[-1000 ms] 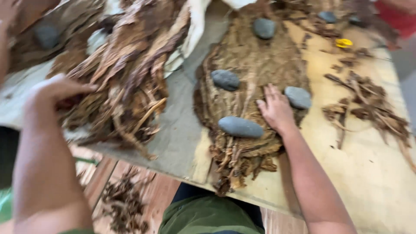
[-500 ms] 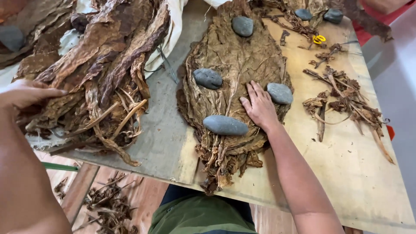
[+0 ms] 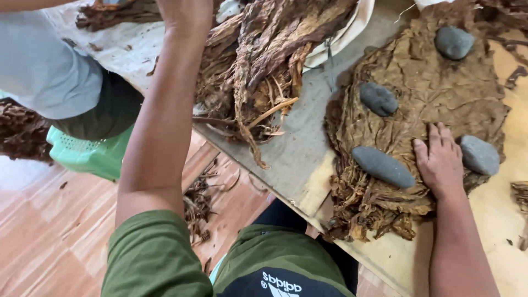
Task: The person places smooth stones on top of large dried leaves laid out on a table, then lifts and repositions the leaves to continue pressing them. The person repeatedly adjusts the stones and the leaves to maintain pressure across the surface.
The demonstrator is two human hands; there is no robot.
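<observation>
1. Brown, dried, wrinkled leaves lie in a flattened stack (image 3: 423, 110) on the pale wooden table (image 3: 495, 220); my right hand (image 3: 440, 162) rests palm-down on the stack, fingers spread flat and gripping nothing.
2. Four smooth grey stones weigh the stack: a long oval one (image 3: 383, 166) just beside my thumb, a rounder one (image 3: 479, 155) touching the far side of my hand, one (image 3: 378, 99) nearer the middle and one (image 3: 454, 42) at the far end.
3. My left hand (image 3: 184, 11) reaches up onto the loose heap of twisted dark-brown leaves and pale stems (image 3: 264, 66); its fingers run out of view, so I cannot tell whether they are closed on anything.
4. Risk, as I judge it: these leaves look brittle, so pressing or sliding my right palm could crack the top sheet.
5. Nudging the long stone could roll it off the stack's near edge, which overhangs the table.
6. A hard pull on the heap could drag tangled stems onto the tiled floor (image 3: 55, 231), where scraps (image 3: 198, 203) already lie.
</observation>
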